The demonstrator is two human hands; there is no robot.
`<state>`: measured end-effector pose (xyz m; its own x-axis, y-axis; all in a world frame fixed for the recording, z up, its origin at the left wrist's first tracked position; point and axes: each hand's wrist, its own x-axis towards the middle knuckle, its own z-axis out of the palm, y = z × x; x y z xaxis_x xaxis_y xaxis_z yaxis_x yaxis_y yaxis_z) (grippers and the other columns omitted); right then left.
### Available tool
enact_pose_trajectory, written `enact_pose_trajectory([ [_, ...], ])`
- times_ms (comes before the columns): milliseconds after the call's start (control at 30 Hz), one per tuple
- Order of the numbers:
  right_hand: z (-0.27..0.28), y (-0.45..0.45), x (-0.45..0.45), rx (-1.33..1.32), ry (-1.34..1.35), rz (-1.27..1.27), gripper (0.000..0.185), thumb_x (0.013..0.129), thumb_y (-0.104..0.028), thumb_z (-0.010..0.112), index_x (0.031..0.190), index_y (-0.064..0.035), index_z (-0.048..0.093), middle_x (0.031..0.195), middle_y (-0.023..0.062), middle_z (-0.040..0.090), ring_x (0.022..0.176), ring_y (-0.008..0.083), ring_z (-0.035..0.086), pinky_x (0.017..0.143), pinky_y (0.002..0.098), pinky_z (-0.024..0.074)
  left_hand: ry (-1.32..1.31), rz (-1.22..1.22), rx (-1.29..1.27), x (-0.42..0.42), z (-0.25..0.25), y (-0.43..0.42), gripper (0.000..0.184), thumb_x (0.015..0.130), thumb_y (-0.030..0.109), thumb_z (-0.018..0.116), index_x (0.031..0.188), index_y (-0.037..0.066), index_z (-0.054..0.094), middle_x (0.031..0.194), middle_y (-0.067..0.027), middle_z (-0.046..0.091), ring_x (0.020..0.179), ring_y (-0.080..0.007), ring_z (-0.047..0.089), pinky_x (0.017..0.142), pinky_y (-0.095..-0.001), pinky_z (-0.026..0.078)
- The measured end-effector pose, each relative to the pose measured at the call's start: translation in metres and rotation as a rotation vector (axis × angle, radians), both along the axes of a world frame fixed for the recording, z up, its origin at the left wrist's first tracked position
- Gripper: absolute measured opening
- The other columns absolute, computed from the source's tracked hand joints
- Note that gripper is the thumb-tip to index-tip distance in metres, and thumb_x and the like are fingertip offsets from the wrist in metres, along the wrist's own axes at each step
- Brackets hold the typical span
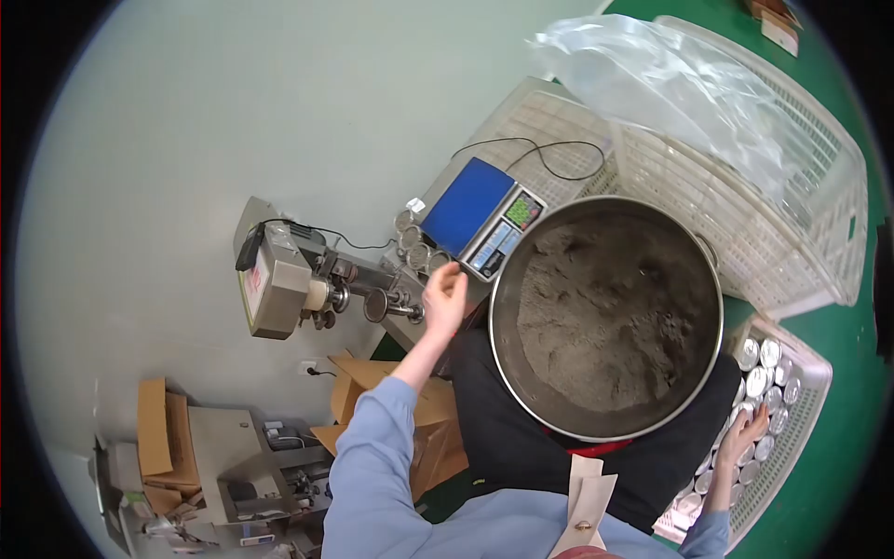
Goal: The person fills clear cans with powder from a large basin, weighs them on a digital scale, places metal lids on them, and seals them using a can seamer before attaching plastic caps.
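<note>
My left hand [444, 300] is beside the front corner of a scale [470, 207] with a blue top. Its fingers are bent close together, and whether anything is between them is hidden. Several small round tins [419, 255] stand in a row just past its fingertips. My right hand [743, 436] reaches down into a white plastic basket [813, 387], fingers apart over many silver tins [756, 380]. Between my arms, a large round metal pot [603, 436] holds grey-brown powder [596, 317] and stands in front of my lap.
A can-sealing machine [279, 279] stands left of my left hand. White crates [708, 214] rise beyond the pot, with clear plastic sheeting [670, 84] over them. A black cable [549, 144] loops behind the scale. Cardboard boxes [433, 410] are at lower left.
</note>
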<state>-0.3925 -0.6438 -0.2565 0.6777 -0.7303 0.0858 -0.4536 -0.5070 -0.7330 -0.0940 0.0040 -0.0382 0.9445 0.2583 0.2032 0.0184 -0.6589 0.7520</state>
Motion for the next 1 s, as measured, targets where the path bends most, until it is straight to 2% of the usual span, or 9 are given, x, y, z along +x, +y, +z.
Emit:
enact_pose_trajectory([
  [100,0.112,0.089,0.055,0.128,-0.187,0.084,0.056,0.106,-0.01,0.056,0.157,0.0022,0.037,0.168,0.0189,0.029,0.152,0.0356,0.038,0.122,0.047,0.0354,-0.022,0.216,0.064,0.038,-0.036,0.067,0.042,0.093,0.017,0.074,0.13,-0.001,0.065,0.124,-0.0173,0.07,0.097,-0.0243,0.075,0.086,-0.0365,0.059],
  [167,0.132,0.119,0.074,0.069,-0.206,0.161,0.057,0.105,-0.008,0.055,0.158,0.0006,0.035,0.168,0.0175,0.029,0.151,0.0344,0.039,0.122,0.0486,0.0344,0.075,0.365,0.041,0.044,-0.056,0.092,0.047,0.092,0.019,0.075,0.133,0.0,0.063,0.129,-0.019,0.067,0.1,-0.0263,0.074,0.091,-0.039,0.057],
  [233,0.144,0.145,0.09,0.062,-0.216,0.229,0.057,0.106,-0.009,0.055,0.158,0.001,0.036,0.168,0.0167,0.029,0.151,0.0341,0.038,0.122,0.0483,0.0333,0.312,0.432,0.204,0.043,-0.079,0.109,0.06,0.087,0.027,0.08,0.138,0.0,0.06,0.134,-0.0205,0.062,0.108,-0.0277,0.071,0.097,-0.0422,0.054],
  [300,0.156,0.167,0.104,0.085,-0.197,0.28,0.056,0.105,-0.009,0.055,0.157,0.0012,0.037,0.167,0.0153,0.031,0.151,0.0326,0.038,0.122,0.0467,0.0331,0.431,0.51,0.129,0.043,-0.107,0.12,0.089,0.079,0.035,0.087,0.149,-0.001,0.047,0.147,-0.0228,0.055,0.137,-0.0347,0.055,0.115,-0.0448,0.043],
  [367,0.157,0.184,0.113,0.133,-0.228,0.329,0.055,0.104,-0.005,0.055,0.156,0.0011,0.038,0.167,0.0145,0.033,0.149,0.0318,0.041,0.121,0.0456,0.0346,0.416,0.563,0.05,0.046,-0.129,0.12,0.102,0.077,0.033,0.089,0.156,-0.002,0.036,0.155,-0.027,0.046,0.145,-0.0393,0.045,0.122,-0.046,0.037],
  [467,0.166,0.204,0.12,0.185,-0.194,0.343,0.054,0.103,-0.001,0.054,0.155,0.0003,0.04,0.166,0.0138,0.034,0.146,0.0311,0.045,0.12,0.0447,0.0366,0.327,0.57,0.034,0.055,-0.144,0.109,0.112,0.074,0.032,0.091,0.159,-0.004,0.027,0.157,-0.0307,0.04,0.147,-0.0423,0.041,0.123,-0.047,0.035],
  [567,0.174,0.217,0.12,0.23,-0.164,0.36,0.055,0.102,0.001,0.054,0.155,-0.0008,0.041,0.165,0.0132,0.035,0.144,0.0302,0.048,0.118,0.0438,0.0387,0.208,0.559,0.038,0.068,-0.159,0.104,0.115,0.073,0.031,0.093,0.158,-0.006,0.025,0.156,-0.0319,0.04,0.147,-0.044,0.041,0.123,-0.0471,0.035],
  [733,0.179,0.222,0.113,0.207,-0.097,0.399,0.052,0.1,0.004,0.052,0.152,0.0,0.045,0.164,0.0134,0.036,0.139,0.0308,0.051,0.113,0.0427,0.0433,0.066,0.704,0.077,0.089,-0.171,0.096,0.108,0.07,0.033,0.094,0.151,-0.006,0.034,0.148,-0.0294,0.047,0.14,-0.0435,0.048,0.118,-0.0481,0.039],
  [1000,0.194,0.232,0.122,0.297,-0.061,0.477,0.052,0.1,0.002,0.055,0.151,-0.0032,0.048,0.163,0.0123,0.038,0.136,0.0279,0.054,0.113,0.0402,0.0437,0.191,0.687,0.046,0.073,-0.148,0.103,0.101,0.069,0.039,0.093,0.147,0.001,0.041,0.142,-0.0239,0.057,0.132,-0.0401,0.056,0.111,-0.0491,0.046],
])
